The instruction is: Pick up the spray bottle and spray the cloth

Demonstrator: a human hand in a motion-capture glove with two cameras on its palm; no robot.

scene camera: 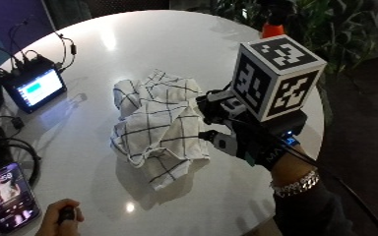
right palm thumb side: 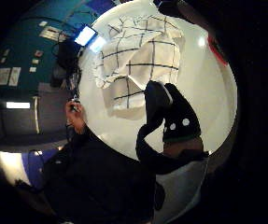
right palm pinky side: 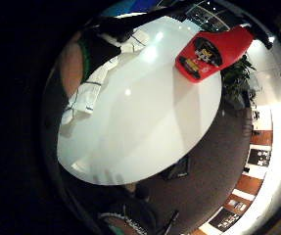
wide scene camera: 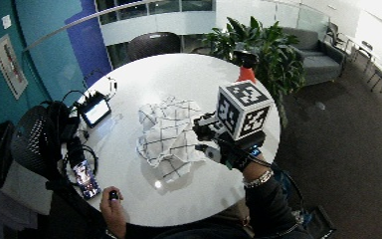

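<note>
The gloved right hand (scene camera: 241, 135) hovers beside the checked cloth (scene camera: 156, 128) crumpled mid-table, fingers relaxed and holding nothing — the bottle isn't picked up yet. The spray bottle (wide scene camera: 246, 69) stands well apart at the far table (scene camera: 143, 44) edge — a reach away.

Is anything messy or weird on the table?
Only the cloth: the checked white cloth lies crumpled in a heap in the middle of the round white table, not spread flat. The red spray bottle stands upright at the far edge, and the gloved right hand hovers beside the cloth. Nothing looks spilled or broken.
</note>
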